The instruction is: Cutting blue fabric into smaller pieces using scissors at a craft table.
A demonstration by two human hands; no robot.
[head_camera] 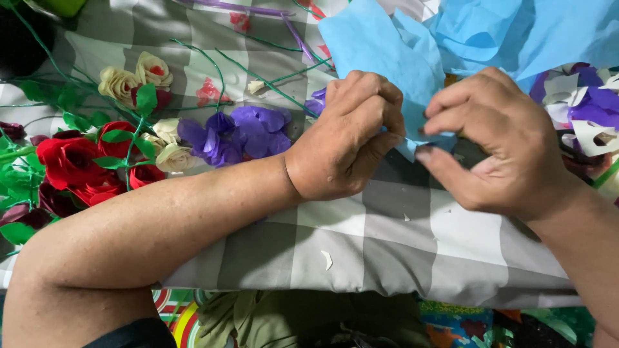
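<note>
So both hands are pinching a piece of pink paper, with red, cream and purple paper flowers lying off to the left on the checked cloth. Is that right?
Not quite: the paper is light blue, not pink, as the head view shows. The left hand and right hand both pinch it, and the red, cream and purple flowers lie left on the checked cloth.

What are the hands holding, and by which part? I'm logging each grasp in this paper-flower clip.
Both the left hand and right hand pinch the light blue paper sheet at its lower edge, fingertips close together.

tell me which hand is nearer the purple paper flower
Left. The left hand rests just right of the purple paper flower, nearly touching it; the right hand lies farther right, beyond the left, pinching the blue paper.
</note>
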